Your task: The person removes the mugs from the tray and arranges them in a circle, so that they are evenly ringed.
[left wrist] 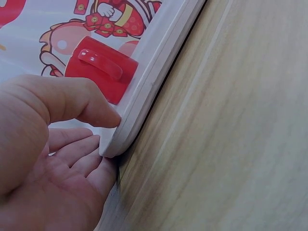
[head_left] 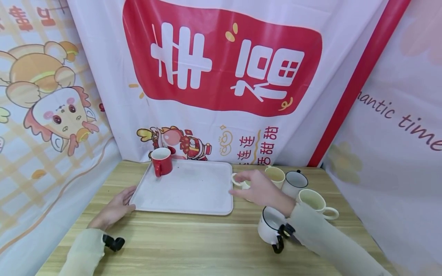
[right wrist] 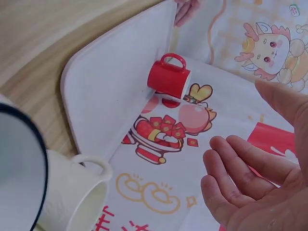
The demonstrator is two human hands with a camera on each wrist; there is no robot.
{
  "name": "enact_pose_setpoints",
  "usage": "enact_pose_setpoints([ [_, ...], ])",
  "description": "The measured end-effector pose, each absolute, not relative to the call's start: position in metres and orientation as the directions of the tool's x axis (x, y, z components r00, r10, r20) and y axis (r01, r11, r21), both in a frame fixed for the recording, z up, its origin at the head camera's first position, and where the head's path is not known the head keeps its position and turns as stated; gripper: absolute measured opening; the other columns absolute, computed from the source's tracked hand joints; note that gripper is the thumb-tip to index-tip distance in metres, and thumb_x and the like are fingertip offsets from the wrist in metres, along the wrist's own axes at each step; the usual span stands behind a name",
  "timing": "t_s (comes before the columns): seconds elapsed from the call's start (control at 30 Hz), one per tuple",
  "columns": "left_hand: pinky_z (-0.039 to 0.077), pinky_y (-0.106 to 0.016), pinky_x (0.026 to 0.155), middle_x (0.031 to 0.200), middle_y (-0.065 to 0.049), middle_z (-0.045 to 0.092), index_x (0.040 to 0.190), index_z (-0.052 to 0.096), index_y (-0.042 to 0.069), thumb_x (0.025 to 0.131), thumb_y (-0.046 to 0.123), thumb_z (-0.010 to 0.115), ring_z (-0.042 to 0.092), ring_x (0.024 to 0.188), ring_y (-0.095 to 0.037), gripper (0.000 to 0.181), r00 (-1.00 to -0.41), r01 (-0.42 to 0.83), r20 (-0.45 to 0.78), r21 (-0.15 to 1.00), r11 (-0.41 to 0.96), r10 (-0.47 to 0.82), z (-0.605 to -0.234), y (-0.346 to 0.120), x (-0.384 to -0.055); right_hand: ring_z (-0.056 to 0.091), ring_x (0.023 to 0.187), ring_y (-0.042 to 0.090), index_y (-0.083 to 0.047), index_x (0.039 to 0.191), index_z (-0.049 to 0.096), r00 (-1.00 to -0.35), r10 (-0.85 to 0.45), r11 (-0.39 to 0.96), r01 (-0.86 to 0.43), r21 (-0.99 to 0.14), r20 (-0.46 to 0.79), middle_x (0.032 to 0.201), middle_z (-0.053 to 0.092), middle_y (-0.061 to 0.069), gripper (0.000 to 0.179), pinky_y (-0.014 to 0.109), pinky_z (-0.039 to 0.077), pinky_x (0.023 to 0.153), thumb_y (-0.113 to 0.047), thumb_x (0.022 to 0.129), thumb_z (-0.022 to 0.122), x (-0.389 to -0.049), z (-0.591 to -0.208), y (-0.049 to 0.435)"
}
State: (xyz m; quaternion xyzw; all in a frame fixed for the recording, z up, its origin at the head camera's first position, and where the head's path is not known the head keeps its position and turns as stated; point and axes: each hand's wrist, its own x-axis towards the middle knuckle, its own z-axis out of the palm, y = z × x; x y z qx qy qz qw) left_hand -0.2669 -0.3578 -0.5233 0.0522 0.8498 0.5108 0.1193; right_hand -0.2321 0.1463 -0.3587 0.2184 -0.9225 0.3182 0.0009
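Observation:
My left hand [head_left: 115, 209] holds the near left corner of a white tray [head_left: 193, 191]. In the left wrist view its thumb lies on the near rim, with the fingers at the corner's other side. A red mug [head_left: 162, 163] stands upright at the tray's far left, its handle toward me. Beyond the tray's right edge, my right hand [head_left: 257, 188] hovers with thumb and fingers apart, holding nothing. Below it is a cream mug [right wrist: 72, 192], its handle pointing toward the tray; the hand hides most of its body in the head view.
Behind my right hand stand a pale yellow mug [head_left: 275, 174] and a white black-rimmed mug [head_left: 294, 184]. A cream mug [head_left: 312, 200] is farther right. Nearer, under my right forearm, a white mug [head_left: 267, 230] with black rim and handle leans over. A printed curtain [head_left: 221, 126] hangs behind.

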Motion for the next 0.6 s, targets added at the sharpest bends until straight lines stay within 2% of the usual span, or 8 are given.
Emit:
enact_pose_setpoints([
  [0.17,0.020,-0.064,0.129,0.173,-0.035,0.005,0.167,0.002,-0.006,0.101,-0.002,0.052,0.010,0.159,-0.057,0.083,-0.966,-0.034,-0.149,0.882,0.470,0.209,-0.523,-0.360,-0.267,0.073,0.120,0.021,-0.011,0.129,0.074,-0.879,-0.447,0.681,-0.456,-0.573,0.168,0.126,0.078,0.006,0.049,0.044,0.062,0.106,-0.039,0.090,0.084,-0.251,-0.359,0.110],
  [0.6,0.026,-0.058,0.126,0.172,-0.036,0.009,0.166,0.004,-0.007,0.101,-0.001,0.054,0.015,0.158,-0.057,0.082,-0.966,0.000,-0.124,0.877,0.481,0.226,-0.527,-0.362,-0.269,0.065,0.132,0.019,-0.015,0.144,0.065,-0.857,-0.502,0.621,-0.453,-0.639,0.120,0.142,0.071,0.002,0.059,0.038,0.058,0.113,-0.043,0.094,0.079,-0.282,-0.381,0.021],
])
